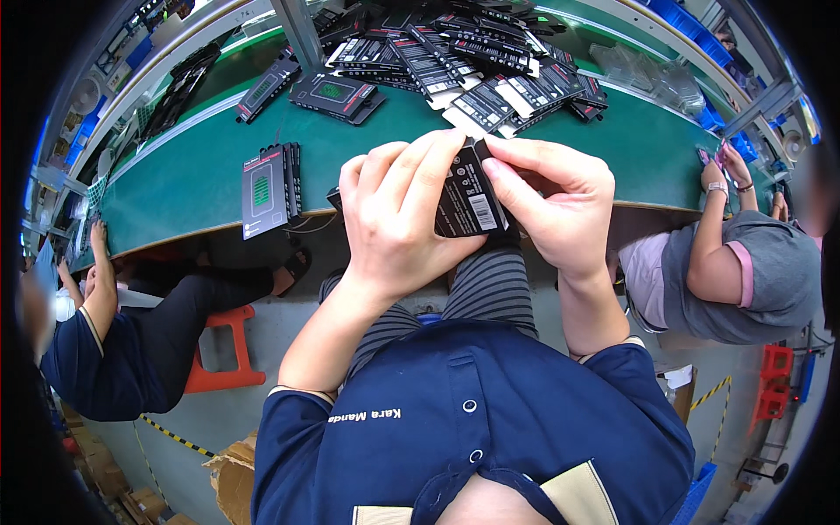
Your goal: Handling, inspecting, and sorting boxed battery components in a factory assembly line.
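A flat black cardboard box [471, 199] with white print and a barcode is held up in front of me, over the near edge of the table. My left hand [394, 206] is closed around its left side, with the thumb along the lower edge. My right hand [556, 192] is closed too, its thumb and forefinger pinching the box's upper right end near a pale flap. My fingers cover much of the box. To the left, a short stack of black boxes [265, 192], the front one bearing a green picture, stands at the table's edge.
A large heap of similar boxes [429, 52] fills the back of the green table [192, 175]. Loose boxes [337, 94] lie before it. A metal post [297, 31] rises at the back. Co-workers sit at both sides; a red stool [229, 350] is on the left.
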A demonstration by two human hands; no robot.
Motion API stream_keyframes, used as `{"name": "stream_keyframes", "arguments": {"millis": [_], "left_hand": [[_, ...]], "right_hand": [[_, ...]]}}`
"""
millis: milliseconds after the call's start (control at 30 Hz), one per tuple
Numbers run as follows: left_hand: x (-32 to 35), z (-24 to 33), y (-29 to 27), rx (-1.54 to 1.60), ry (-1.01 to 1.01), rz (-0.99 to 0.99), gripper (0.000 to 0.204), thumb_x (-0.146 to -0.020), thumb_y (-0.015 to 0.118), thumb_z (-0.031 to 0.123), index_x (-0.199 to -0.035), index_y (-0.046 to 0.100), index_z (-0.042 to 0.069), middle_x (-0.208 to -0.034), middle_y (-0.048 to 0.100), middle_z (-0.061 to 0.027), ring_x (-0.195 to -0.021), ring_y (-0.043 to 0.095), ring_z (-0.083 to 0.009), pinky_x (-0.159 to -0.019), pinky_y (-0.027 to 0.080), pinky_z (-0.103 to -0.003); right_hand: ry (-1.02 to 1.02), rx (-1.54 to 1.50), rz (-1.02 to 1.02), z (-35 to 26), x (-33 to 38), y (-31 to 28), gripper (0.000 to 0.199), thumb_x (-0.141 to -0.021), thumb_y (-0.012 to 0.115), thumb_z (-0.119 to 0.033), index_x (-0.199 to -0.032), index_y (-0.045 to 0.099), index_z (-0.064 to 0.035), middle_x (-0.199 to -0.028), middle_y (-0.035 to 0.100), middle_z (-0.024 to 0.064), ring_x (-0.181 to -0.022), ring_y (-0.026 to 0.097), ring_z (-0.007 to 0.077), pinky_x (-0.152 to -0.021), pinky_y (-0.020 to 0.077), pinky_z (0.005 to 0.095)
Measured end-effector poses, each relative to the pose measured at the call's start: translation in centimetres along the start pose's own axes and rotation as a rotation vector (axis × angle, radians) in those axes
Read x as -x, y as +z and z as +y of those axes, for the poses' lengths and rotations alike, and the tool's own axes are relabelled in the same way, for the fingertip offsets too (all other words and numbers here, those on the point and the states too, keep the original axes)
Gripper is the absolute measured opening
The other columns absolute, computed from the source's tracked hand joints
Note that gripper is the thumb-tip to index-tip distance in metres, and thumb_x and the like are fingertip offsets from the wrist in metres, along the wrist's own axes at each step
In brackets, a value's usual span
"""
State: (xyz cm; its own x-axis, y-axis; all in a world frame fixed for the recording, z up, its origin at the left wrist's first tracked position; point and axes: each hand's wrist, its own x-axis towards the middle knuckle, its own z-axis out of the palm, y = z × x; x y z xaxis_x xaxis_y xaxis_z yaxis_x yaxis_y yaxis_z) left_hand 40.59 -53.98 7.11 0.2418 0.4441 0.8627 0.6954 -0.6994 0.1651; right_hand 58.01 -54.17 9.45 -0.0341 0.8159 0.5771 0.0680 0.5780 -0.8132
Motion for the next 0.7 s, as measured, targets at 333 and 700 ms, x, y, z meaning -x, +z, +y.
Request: {"name": "stream_keyframes", "arguments": {"millis": [333,700], "left_hand": [[0.0,-0.2,-0.1,-0.052,0.000,-0.063,0.081,-0.047,0.084,0.019,-0.123,0.062,0.003,-0.118,0.067,-0.0080,-0.100,0.061,-0.0266,-0.089,0.043,-0.038],[0.2,-1.0,0.3,0.118,-0.106,-0.014,0.091,-0.047,0.088,0.016,-0.131,0.057,-0.001,-0.122,0.065,-0.0140,-0.105,0.062,-0.0303,-0.093,0.046,-0.041]], "right_hand": [[-0.231,0.216,-0.117,0.9,-0.5,-0.6,0.024,-0.081,0.070,0.005,-0.105,0.073,0.0031,-0.095,0.074,0.0167,-0.081,0.072,0.0208,-0.074,0.0552,0.0274],[-0.201,-0.028,-0.328,1.5,0.1,-0.4,0.040,-0.089,0.065,0.002,-0.129,0.061,0.0023,-0.116,0.070,0.0136,-0.100,0.068,0.0171,-0.089,0.0524,0.0267]]}}
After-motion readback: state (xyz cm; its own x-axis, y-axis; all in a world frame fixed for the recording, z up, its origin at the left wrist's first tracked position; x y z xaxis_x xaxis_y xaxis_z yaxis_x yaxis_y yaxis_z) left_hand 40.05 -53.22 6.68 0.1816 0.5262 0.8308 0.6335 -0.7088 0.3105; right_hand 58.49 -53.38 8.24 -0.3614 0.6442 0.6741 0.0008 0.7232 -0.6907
